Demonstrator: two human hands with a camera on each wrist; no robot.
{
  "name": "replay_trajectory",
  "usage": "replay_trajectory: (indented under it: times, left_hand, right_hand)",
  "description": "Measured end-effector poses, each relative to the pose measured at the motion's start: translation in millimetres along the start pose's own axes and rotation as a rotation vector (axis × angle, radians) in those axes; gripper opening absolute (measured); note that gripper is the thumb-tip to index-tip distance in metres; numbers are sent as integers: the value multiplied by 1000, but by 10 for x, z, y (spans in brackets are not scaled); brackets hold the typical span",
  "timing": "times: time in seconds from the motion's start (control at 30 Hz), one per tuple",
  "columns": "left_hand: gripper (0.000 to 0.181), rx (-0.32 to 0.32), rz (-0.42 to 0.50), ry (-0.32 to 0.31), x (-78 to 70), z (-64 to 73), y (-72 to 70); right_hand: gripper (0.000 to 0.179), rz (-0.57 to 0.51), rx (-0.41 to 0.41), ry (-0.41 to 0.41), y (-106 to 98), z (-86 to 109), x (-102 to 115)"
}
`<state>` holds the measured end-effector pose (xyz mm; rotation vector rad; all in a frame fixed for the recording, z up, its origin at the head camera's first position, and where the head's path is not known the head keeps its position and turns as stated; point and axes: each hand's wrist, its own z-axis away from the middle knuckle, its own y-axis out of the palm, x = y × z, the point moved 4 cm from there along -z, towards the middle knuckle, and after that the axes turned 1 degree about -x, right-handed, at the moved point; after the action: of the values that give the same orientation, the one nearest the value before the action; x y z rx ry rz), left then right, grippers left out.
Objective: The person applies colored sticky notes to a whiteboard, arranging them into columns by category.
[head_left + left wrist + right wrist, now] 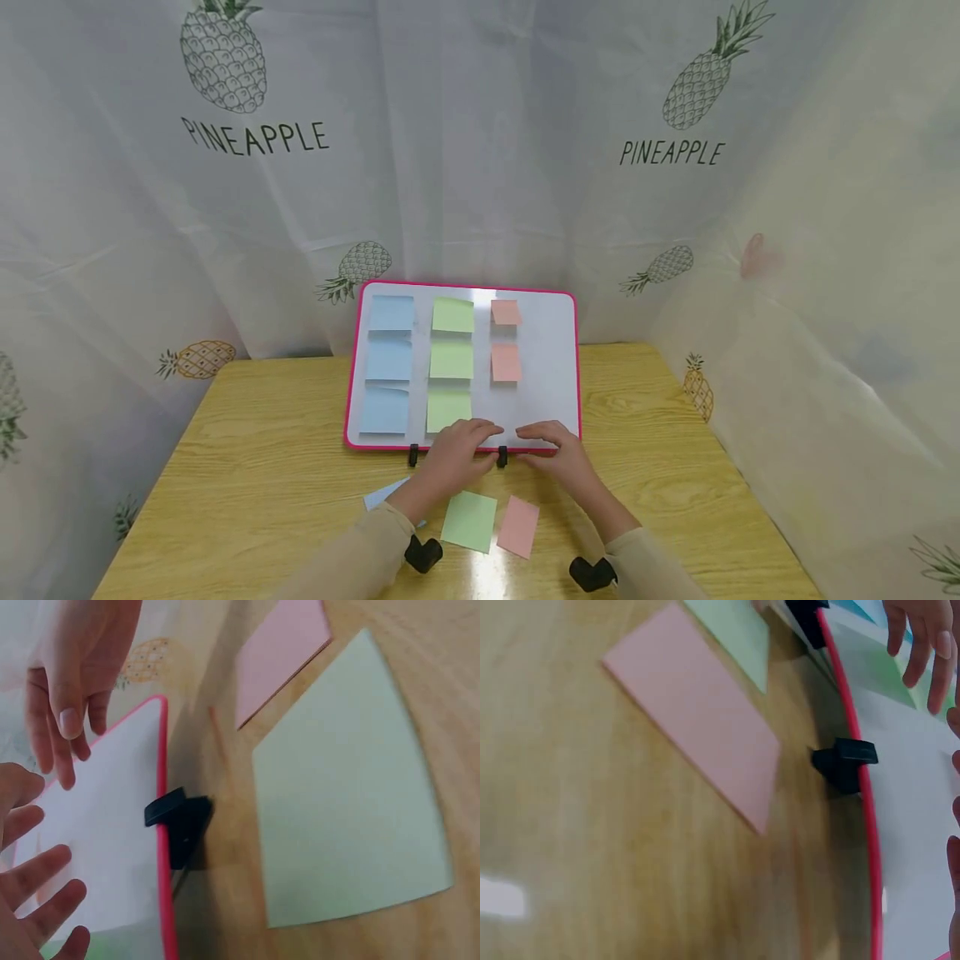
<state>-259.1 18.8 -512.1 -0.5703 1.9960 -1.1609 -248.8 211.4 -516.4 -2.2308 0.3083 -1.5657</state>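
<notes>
A whiteboard point(549, 367) with a pink frame leans upright on the table and bears sticky notes in columns: three blue ones point(387, 358), three green ones point(451, 360) and two pink ones point(506, 362). My left hand point(459, 450) is over the board's lower edge, partly in front of the bottom green note, its fingers parted and holding nothing. Opposite it, my right hand point(558, 450) is at the lower right part of the board, fingers loosely bent with nothing between them. In the left wrist view, both hands point(75, 682) face each other in front of the white surface.
Near the board lie a green note pad point(469, 522), a pink note pad point(518, 527) and a blue one point(385, 493) partly hidden by my left arm. Two black stand clips point(502, 457) hold the board's bottom edge. A pineapple-print curtain point(480, 150) hangs behind the wooden table point(255, 467).
</notes>
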Motion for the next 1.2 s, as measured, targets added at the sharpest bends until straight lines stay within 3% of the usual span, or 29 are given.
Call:
replay_trajectory:
  times: [0.17,0.3,0.47,0.6,0.67,0.83,0.97,1.2]
  left_hand:
    - [41,45,38,27,-54,165,128]
    - [45,98,80,19,-76,289,253]
    - [44,129,235,-72,-77,370,349]
    - [38,112,428,-169,-84,429,451]
    - [35,94,482,-204,-94,468,520]
    - [33,85,445,-241,-99,558,685]
    - [38,98,376,-228,-79,589,770]
    - [39,112,305,-180,-87,605,770]
  right_hand:
    - [33,30,27,-46,54,173,-167]
    - [31,36,70,-8,80,313,-234]
    - [28,35,130,44,142,451,-270]
    - [25,-11,179,78,189,572,-329]
    - [23,-50,203,116,213,637,-364]
    - [23,-141,252,183,279,753,-399]
    - [29,-147,264,194,307,800,-404]
    - [37,-125,265,183,323,842,-419]
